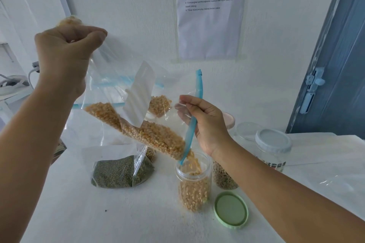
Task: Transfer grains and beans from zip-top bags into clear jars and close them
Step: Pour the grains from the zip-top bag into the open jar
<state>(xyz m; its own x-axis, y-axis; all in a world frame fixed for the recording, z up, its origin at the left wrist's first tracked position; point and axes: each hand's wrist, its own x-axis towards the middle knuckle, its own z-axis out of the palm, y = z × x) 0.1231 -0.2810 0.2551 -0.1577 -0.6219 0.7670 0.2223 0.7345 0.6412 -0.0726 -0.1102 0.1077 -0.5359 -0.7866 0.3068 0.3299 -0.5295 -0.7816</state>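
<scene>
Gripping the corn bag (126,92) by its raised corner, the left hand (65,49) tilts it while the right hand (205,124) pinches its blue zip mouth, kernels pouring into the open jar (194,181) on the worktop (118,213); next, shake out the remainder and fit the green lid (231,209).

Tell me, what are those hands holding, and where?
Both hold the corn bag: left hand grips its raised bottom corner, right hand pinches the blue zip edge.

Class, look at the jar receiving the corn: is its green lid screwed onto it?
No. The green lid lies flat on the table beside the open jar while corn pours in.
</scene>
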